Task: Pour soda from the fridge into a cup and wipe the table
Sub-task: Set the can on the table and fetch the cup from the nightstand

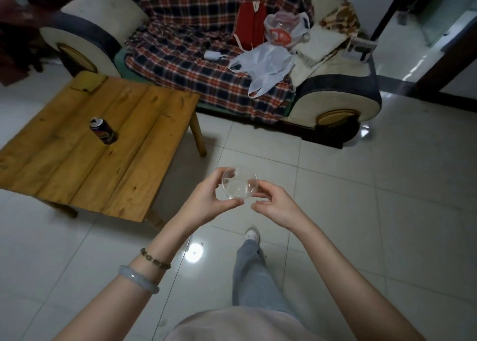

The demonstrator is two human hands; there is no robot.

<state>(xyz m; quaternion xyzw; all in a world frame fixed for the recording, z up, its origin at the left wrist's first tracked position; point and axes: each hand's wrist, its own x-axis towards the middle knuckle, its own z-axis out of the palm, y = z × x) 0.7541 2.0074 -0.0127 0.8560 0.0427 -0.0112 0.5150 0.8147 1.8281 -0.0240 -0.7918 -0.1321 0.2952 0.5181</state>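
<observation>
Holding clear cup [238,185], both hands; can [104,131] upright on table [77,160].

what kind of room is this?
Most likely a home living room: a sofa draped with a plaid blanket, a low wooden table holding a soda can, and a glossy tiled floor.

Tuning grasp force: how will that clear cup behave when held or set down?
The cup looks thin, clear plastic, so probably light and easily squeezed out of shape. It looks empty, so a nudge may tip it. Both hands, left and right, pinch it lightly.
</observation>
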